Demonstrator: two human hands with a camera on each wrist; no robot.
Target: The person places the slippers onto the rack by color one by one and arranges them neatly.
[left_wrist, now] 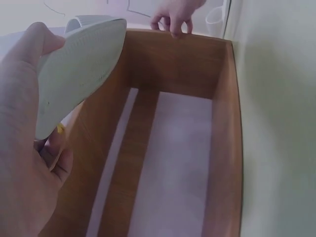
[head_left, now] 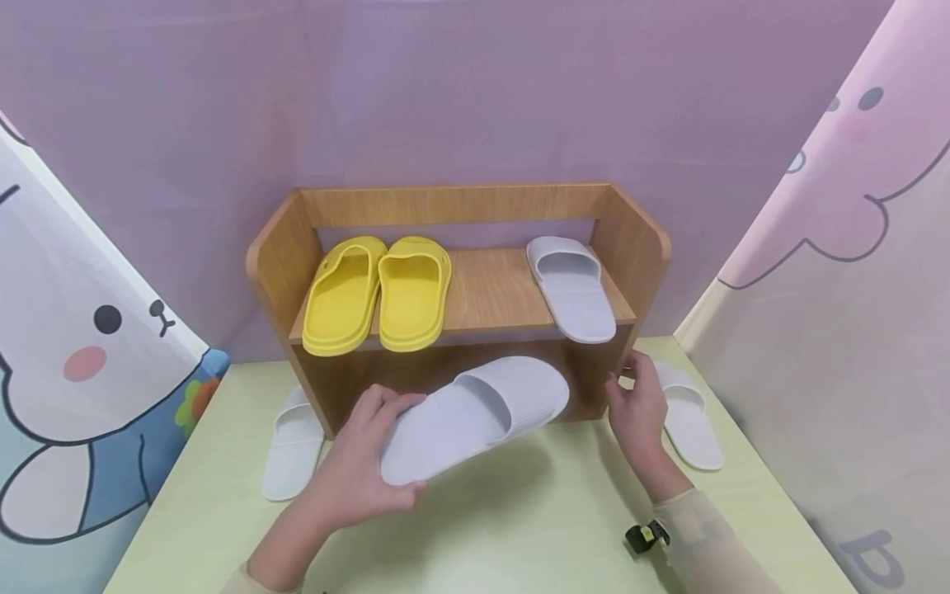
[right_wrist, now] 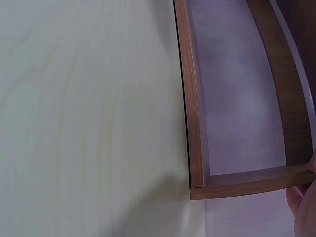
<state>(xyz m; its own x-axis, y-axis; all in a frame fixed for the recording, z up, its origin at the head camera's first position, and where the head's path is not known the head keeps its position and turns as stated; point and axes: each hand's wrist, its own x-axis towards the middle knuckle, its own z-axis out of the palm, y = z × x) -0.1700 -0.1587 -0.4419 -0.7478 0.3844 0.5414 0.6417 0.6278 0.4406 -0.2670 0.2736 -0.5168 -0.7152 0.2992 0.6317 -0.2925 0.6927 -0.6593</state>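
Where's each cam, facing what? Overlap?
Head: on the head, forward and down at the rack; left hand, right hand, forearms show.
Left wrist: on that wrist, past the white slipper into the lower level; both hands show.
Right wrist: on that wrist, at table and side panel; right hand partly shows.
Both wrist views share the right hand on that panel.

High head view, forward and down, wrist views close — all sharing the rack (head_left: 490, 289)
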